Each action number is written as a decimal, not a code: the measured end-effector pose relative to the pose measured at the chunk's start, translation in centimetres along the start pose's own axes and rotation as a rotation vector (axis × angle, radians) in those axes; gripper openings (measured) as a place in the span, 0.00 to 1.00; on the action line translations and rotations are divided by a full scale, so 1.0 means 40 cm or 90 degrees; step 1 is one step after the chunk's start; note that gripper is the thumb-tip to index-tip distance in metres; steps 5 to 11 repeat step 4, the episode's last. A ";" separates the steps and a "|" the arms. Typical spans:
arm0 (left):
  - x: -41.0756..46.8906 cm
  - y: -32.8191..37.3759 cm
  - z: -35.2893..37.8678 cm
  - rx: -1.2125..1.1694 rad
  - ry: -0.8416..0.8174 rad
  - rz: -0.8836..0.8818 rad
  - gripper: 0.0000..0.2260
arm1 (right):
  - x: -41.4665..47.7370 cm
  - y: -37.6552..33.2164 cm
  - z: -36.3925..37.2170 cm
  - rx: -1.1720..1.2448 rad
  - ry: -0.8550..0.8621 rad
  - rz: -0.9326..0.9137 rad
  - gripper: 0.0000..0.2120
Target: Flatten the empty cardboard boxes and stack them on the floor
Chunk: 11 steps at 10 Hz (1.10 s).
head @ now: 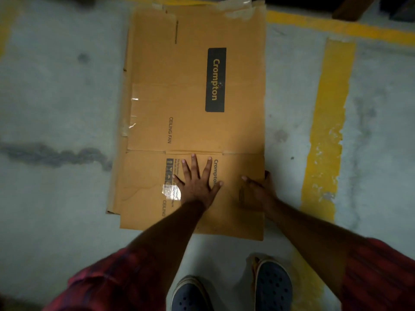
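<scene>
A large brown cardboard box (195,122) printed "Crompton" and "CEILING FAN" lies flattened on the grey concrete floor, long side running away from me. Under its left edge another cardboard layer (116,180) shows, so it rests on a stack. My left hand (196,182) presses flat on the near flap, fingers spread, holding nothing. My right hand (258,191) grips the box's right edge near the bottom corner, thumb on top and fingers curled around the side.
Yellow painted lines (325,131) run along the floor to the right and across the back. My two blue clogs (272,286) stand just below the box's near edge. Loose clear tape (238,7) sticks up at the box's far end. Dark objects sit at the top right.
</scene>
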<state>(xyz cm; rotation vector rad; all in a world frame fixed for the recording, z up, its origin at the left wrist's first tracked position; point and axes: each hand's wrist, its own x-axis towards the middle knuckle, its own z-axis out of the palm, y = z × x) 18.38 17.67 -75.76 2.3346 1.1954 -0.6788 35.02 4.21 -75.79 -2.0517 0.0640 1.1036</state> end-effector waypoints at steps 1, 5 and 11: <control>0.015 -0.013 -0.006 -0.005 -0.014 -0.003 0.40 | -0.001 0.007 0.024 -0.020 0.011 -0.009 0.41; -0.031 -0.004 -0.083 0.002 0.008 0.011 0.39 | -0.117 -0.111 0.147 -0.616 0.097 -0.214 0.40; -0.031 -0.004 -0.083 0.002 0.008 0.011 0.39 | -0.117 -0.111 0.147 -0.616 0.097 -0.214 0.40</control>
